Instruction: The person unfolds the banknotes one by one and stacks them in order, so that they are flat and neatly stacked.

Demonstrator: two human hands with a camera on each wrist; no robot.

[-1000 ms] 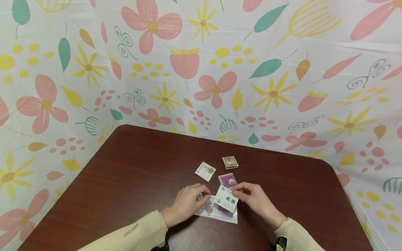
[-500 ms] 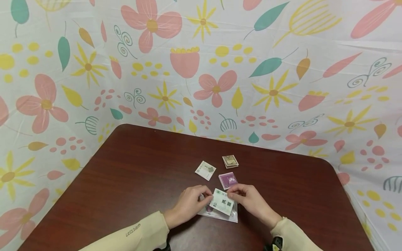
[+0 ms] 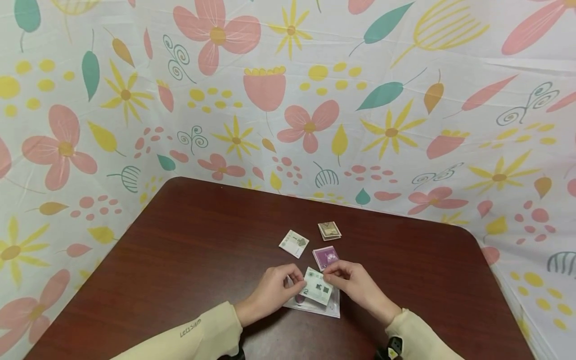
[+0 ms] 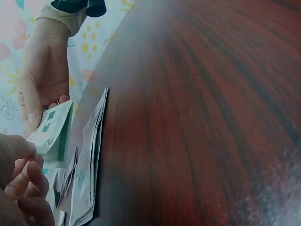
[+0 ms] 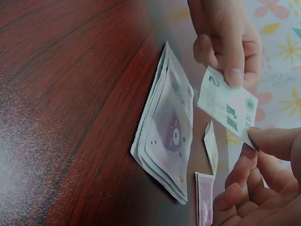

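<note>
Both hands hold a folded pale green banknote (image 3: 317,286) marked with a 2. My left hand (image 3: 272,290) pinches its left edge between thumb and finger, while the right hand (image 3: 357,287) pinches the upper right corner. In the left wrist view the folded halves of the banknote (image 4: 56,129) stand slightly apart. Beneath it lies a stack of pale purple banknotes (image 5: 167,127), partly covered in the head view. Just beyond the hands is a folded purple banknote (image 3: 325,257), flat on the table.
A folded whitish banknote (image 3: 294,243) lies farther back on the dark wooden table (image 3: 211,240). To its right is a folded brown banknote (image 3: 329,229). A flower-patterned cloth (image 3: 310,165) hangs along the table's far edge.
The green banknote has moved left with my right hand, away from the stack's right side. My left fingers, apart from it one second ago, now pinch its left edge.
</note>
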